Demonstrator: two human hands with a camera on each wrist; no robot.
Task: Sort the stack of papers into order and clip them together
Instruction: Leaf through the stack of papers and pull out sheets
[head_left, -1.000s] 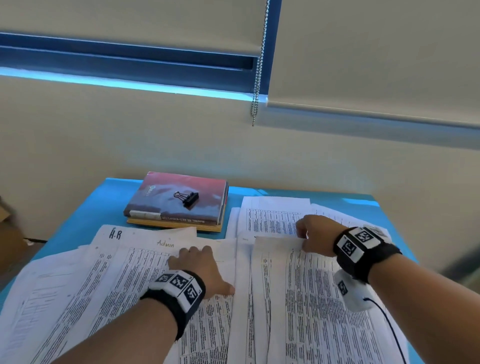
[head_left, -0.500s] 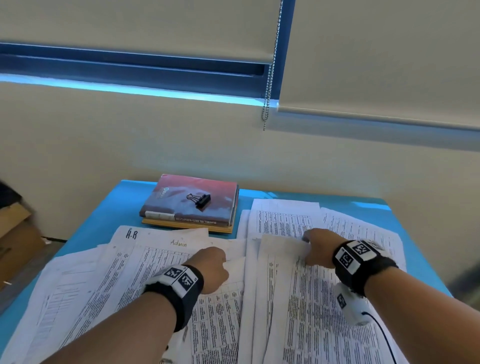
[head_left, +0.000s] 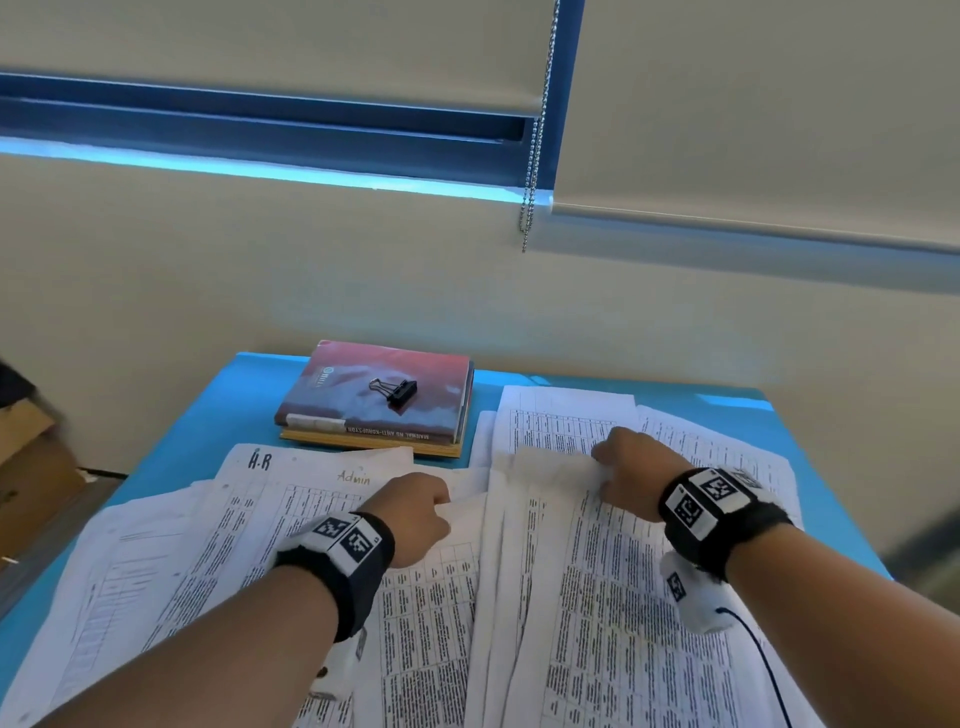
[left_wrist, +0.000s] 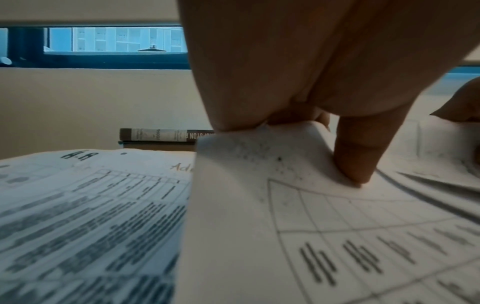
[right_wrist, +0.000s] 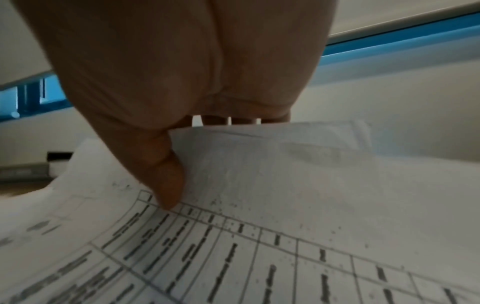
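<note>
Papers (head_left: 597, 597) spread over the near part of the table (head_left: 208, 415), overlapping; books (head_left: 379, 410) stacked at back left, just behind the left sheets; clip (head_left: 397, 391) on the top book. Left hand (head_left: 415, 514) on sheets at centre, right hand (head_left: 634, 473) on sheets right of it, farther back; wall behind the table, box (head_left: 31, 478) off its left edge.

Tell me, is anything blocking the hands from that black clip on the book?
Nothing visible does. The black metal binder clip lies uncovered on the red book, but the left hand and right hand each grip printed white paper sheets.
</note>
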